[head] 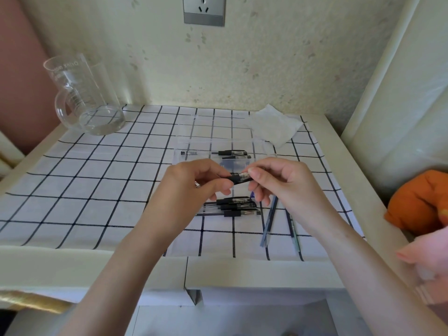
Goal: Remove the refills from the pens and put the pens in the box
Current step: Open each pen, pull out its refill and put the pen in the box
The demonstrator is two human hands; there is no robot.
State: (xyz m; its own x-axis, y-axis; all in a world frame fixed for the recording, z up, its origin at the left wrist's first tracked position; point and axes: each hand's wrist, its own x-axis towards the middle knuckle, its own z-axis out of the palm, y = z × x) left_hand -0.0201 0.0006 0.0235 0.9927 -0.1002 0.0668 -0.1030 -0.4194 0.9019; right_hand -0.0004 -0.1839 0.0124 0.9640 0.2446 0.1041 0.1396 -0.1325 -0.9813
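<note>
Pen print illegible, jug lettering faint

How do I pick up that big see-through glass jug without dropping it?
Take the clear glass jug by its looped handle, coming in from the left. The jug stands upright and the handle sticks out on that side. The wide, smooth body would probably be harder to hold.

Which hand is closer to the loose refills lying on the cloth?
Right. Both grip one pen; the right hand is just over the far ends of the refills, the left hand further left.
</note>
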